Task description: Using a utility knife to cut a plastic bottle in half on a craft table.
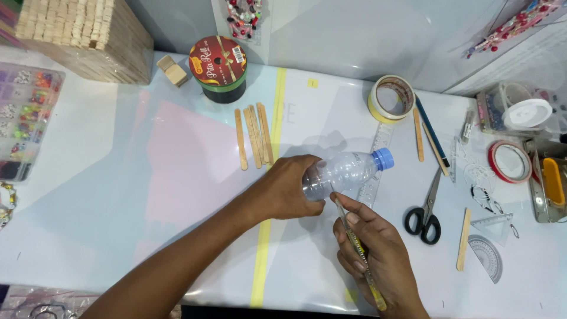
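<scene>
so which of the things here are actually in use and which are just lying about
In use:
- clear plastic bottle with a blue cap, lying on its side, gripped by the left hand
- thin craft knife in the right hand, its tip at the bottle

Lying about:
- scissors
- loose wooden sticks
- tape roll
- ribbon roll
- clear ruler
- protractor
- bead box

Round red-labelled ribbon roll point(218, 68), back of table point(88, 195).

We see the left hand point(289, 188) and right hand point(375, 251): both bare, forearms unsleeved, with no rings, watch or gloves.
</scene>
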